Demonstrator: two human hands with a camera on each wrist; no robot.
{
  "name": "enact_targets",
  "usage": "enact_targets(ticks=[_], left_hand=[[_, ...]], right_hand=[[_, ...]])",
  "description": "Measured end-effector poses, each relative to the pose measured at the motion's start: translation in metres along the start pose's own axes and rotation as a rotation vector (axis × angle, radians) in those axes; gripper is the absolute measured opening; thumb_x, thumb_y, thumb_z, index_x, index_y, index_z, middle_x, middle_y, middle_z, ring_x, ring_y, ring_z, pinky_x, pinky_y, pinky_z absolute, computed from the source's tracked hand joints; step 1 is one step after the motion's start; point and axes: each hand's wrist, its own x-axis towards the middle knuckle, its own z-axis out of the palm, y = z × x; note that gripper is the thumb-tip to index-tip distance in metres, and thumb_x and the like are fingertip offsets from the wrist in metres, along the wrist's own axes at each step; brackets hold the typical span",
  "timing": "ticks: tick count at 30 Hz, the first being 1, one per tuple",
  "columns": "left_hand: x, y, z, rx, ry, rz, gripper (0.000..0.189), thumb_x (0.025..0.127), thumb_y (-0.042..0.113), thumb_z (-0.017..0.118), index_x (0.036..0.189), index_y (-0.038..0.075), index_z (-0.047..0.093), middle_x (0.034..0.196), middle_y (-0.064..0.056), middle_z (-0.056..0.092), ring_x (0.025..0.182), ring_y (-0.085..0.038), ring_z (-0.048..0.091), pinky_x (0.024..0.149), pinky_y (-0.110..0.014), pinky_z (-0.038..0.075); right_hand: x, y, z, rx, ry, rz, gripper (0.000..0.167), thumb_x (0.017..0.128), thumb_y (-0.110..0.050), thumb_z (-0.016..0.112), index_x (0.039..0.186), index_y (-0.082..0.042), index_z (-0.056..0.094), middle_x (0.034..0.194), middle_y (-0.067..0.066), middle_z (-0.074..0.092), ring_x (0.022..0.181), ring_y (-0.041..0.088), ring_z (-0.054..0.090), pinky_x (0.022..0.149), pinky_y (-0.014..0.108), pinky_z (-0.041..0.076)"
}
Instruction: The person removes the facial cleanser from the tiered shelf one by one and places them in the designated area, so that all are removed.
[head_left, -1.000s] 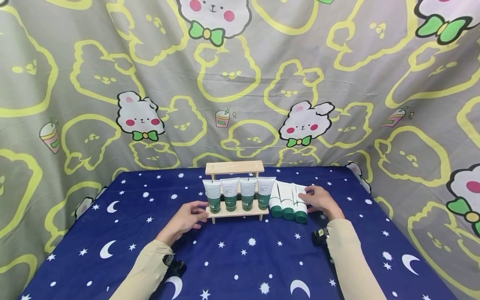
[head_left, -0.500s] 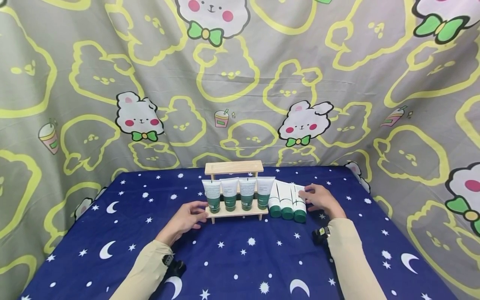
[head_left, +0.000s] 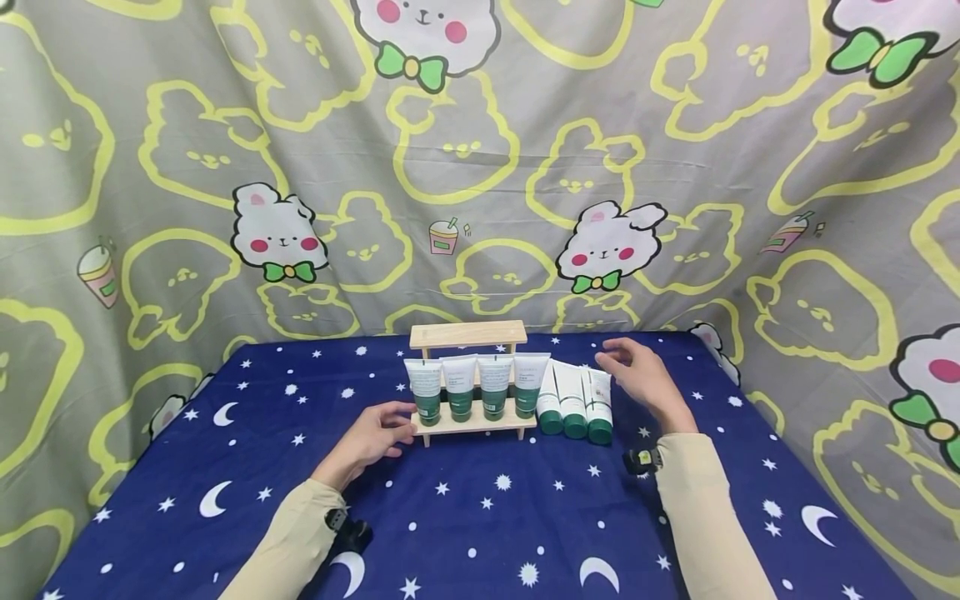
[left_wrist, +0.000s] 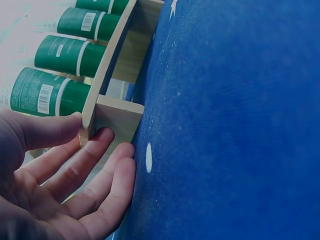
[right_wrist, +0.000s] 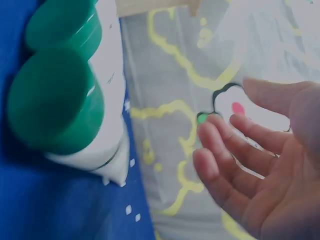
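Note:
A small two-tier wooden rack (head_left: pixel 468 336) stands on the table. Several green-and-white squeeze tubes (head_left: pixel 495 390) stand cap-down in a row on its lower shelf. My left hand (head_left: pixel 369 437) holds the left end of that shelf; in the left wrist view the thumb (left_wrist: pixel 52 131) lies against the shelf edge, with fingers curled at the end leg (left_wrist: pixel 120 112). Three more tubes (head_left: pixel 573 396) lie side by side right of the rack, green caps toward me. Above their far right end, my right hand (head_left: pixel 641 379) hangs with loosely bent fingers and nothing in them.
A dark blue cloth (head_left: pixel 450 533) with white moons and stars covers the table. Behind it hangs a grey curtain (head_left: pixel 330 150) with yellow outlines and rabbits. Black wrist cameras (head_left: pixel 348 532) sit on both sleeves.
My right hand has let go of the rightmost lying tube and risen up and away from it. The left hand stays at the rack's end.

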Motion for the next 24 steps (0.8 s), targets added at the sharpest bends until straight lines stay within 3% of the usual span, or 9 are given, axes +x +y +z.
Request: enact_targets(ticks=[17, 24], left_hand=[[0.001, -0.001, 0.000, -0.002, 0.001, -0.001, 0.042, 0.094, 0.000, 0.069, 0.135, -0.003, 0.061, 0.106, -0.014, 0.074, 0.091, -0.027, 0.072, 0.074, -0.045, 0.062], [0.001, 0.000, 0.000, -0.002, 0.001, 0.001, 0.042, 0.094, 0.000, 0.068, 0.135, -0.003, 0.061, 0.106, -0.015, 0.074, 0.090, -0.026, 0.072, 0.073, -0.044, 0.062]], right_hand=[[-0.013, -0.048, 0.000, 0.043, 0.050, -0.232, 0.043, 0.100, -0.041, 0.067, 0.134, -0.015, 0.063, 0.122, 0.007, 0.071, 0.105, 0.024, 0.068, 0.081, 0.036, 0.055], [-0.012, -0.053, 0.011, 0.048, 0.016, -0.269, 0.041, 0.098, -0.039, 0.070, 0.131, -0.014, 0.065, 0.123, 0.006, 0.070, 0.109, 0.024, 0.068, 0.086, 0.041, 0.053]])
